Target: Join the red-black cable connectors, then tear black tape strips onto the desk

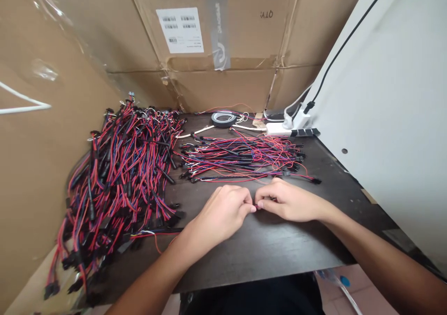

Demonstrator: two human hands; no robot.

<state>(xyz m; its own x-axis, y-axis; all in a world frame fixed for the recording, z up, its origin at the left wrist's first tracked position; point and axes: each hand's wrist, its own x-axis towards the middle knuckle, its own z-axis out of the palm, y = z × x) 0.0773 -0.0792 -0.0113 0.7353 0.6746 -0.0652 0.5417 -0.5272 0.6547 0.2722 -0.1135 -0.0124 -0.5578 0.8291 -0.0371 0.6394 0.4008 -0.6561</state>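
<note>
**Both Hands Pinched on One Small Wire End at the Middle of the Worktop**

The left hand [223, 210] and the right hand [288, 201] were brought together fingertip to fingertip over the dark worktop [265, 250]. Between them a small wire end [255, 207] was held, red and dark, barely visible past the fingertips. Each grip was closed to a tight pinch of thumb and forefinger on that wire end, with the other fingers curled in; whether a connector was attached could not be told.

At 12 o'clock from the hands, just beyond the knuckles, a flat bundle of wires [244, 159] was laid out across the worktop, red, blue and black strands running side to side, with black plugs at both ends. The right hand's knuckles were seen close to the nearest strands of it.

At 9 to 10 o'clock, a much larger heap of cables [118, 180] was piled, thicker, spilling over the worktop's left edge.

At 12 o'clock, farther back, a roll of tape [224, 118] was lying flat, and at 1 o'clock a white power strip [279, 129] was set against the rear, with a black cord running up the white panel [391, 119] at 2 o'clock. Cardboard boxes [223, 40] were stacked behind and to the left, one bearing a white label [179, 30].
</note>
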